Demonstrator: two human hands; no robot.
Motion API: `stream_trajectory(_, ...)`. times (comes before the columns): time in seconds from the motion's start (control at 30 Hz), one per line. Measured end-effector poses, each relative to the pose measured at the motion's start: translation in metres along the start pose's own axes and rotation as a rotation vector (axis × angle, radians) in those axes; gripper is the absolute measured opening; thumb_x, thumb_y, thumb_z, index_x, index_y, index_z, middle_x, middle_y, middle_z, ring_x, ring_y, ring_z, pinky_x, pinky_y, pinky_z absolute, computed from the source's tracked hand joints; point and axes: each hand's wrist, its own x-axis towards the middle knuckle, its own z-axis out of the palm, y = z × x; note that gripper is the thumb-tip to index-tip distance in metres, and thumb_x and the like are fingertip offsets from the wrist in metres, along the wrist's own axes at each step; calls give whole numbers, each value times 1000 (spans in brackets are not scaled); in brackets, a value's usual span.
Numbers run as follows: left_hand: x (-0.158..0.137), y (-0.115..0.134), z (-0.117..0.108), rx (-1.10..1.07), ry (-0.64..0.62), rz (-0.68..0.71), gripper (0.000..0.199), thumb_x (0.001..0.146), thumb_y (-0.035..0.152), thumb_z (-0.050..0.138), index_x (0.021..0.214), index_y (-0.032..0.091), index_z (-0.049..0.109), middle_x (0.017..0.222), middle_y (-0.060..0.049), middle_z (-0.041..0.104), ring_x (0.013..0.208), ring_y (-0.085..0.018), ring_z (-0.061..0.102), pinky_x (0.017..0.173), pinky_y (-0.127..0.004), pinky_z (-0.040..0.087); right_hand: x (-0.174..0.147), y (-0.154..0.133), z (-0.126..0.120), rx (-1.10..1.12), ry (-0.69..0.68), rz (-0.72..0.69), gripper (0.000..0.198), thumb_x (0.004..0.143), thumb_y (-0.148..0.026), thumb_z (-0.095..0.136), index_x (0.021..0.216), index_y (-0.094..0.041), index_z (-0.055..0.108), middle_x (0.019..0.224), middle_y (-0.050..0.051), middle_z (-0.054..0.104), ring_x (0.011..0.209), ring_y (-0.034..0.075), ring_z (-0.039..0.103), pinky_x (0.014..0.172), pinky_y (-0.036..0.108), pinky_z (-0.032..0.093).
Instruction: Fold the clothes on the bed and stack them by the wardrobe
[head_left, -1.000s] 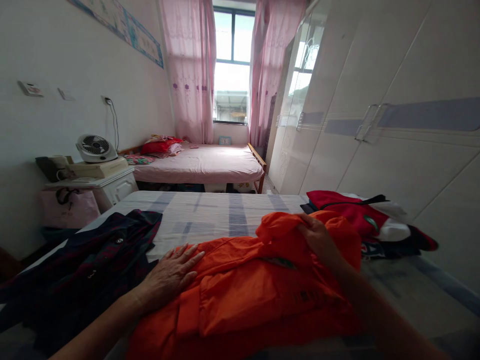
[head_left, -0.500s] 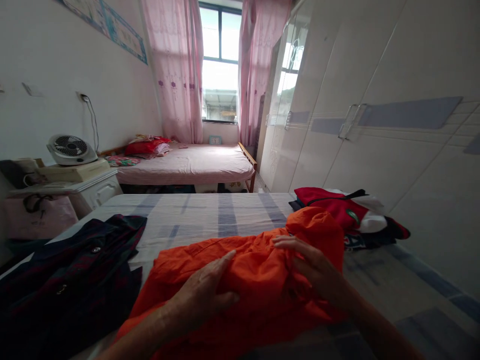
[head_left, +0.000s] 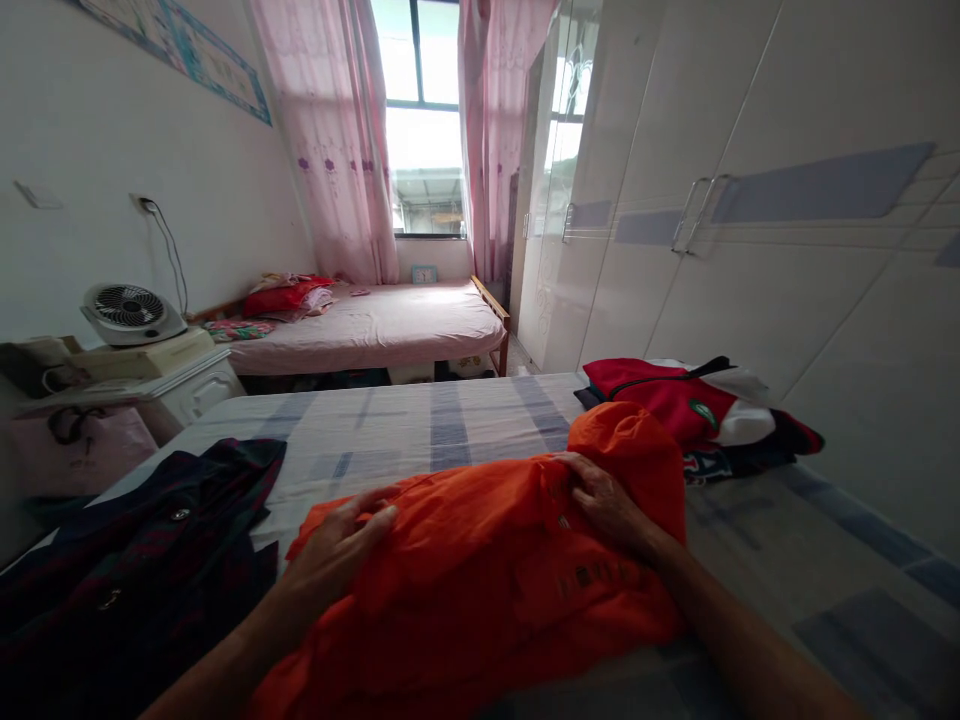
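Note:
An orange hooded jacket [head_left: 465, 560] lies spread across the near bed, its hood [head_left: 622, 440] at the right and dark printed marks on its lower right part. My left hand [head_left: 337, 550] rests on the jacket's far left part, fingers stretched out and the thumb a little apart. Beside the base of the hood, my right hand [head_left: 604, 505] has its fingers bent onto the fabric, closed on it. A dark plaid garment with metal fasteners [head_left: 150, 540] lies left of the jacket.
A pile of folded clothes, red and white on top [head_left: 675, 395], sits beyond the hood. The striped sheet [head_left: 390, 420] covers this bed. White wardrobes [head_left: 750, 300] line the right. At left, a fan [head_left: 131, 310] stands on a cabinet. A pink bed [head_left: 375, 325] is by the window.
My left hand has moved left from the jacket's middle to its far left part. My right hand has shifted slightly, its fingers now more bent. The jacket's middle lies flatter, and printed marks show.

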Motion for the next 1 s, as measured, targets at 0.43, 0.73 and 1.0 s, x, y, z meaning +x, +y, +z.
stream_trajectory(0.43,-23,-24,-9,582,212,355,24,85,31,41,89,24,63,95,-4,68,84,-21,66,71,-31,52,-2,15,7,-156,15,-41,52,75,-14,44,125,-23,53,128,6,55,122,23,47,109,45,32)
stream_trajectory(0.73,-24,-28,-27,540,427,98,40,75,58,50,83,19,56,81,-6,63,70,-23,61,64,-33,49,-3,4,7,-153,13,-21,51,74,-13,44,122,-21,54,127,7,56,120,20,48,108,41,33)
stream_trajectory(1.0,-30,-32,-21,199,333,40,49,72,60,56,98,20,63,103,-8,67,87,-24,65,69,-30,53,-3,1,7,-144,30,-27,50,72,-12,43,120,-20,56,126,7,57,119,20,49,107,40,34)
